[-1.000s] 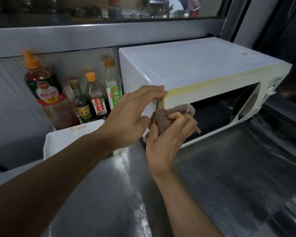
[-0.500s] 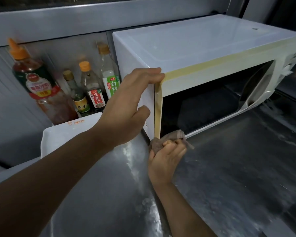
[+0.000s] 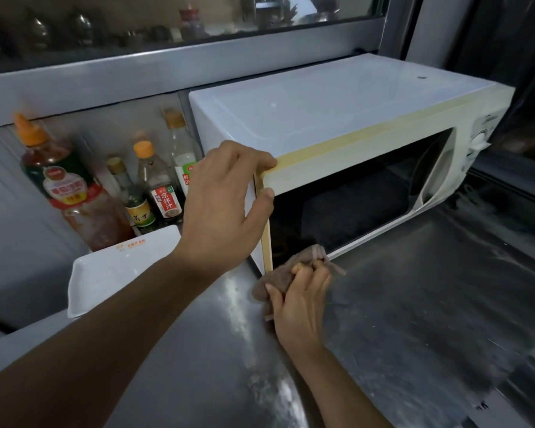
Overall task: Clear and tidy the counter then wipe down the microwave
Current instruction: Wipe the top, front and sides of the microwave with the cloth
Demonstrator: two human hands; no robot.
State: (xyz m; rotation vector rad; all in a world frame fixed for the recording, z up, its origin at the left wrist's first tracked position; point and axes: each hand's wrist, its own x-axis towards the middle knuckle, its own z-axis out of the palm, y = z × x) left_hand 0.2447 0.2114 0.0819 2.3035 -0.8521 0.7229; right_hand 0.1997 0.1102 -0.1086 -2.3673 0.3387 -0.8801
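Note:
A white microwave with a yellowed front frame and a dark door window stands on the steel counter. My left hand braces its front left top corner, fingers over the top edge and thumb on the front. My right hand is closed on a brownish cloth, pressed against the lower left corner of the microwave's front, just above the counter.
Several sauce bottles stand against the wall left of the microwave, the largest with an orange cap. A white rectangular tray lies in front of them. A metal ledge and window run above.
My right hand has slid the cloth down the left edge of the microwave's front, from near the top corner to the bottom corner. The left hand has stayed on the top corner.

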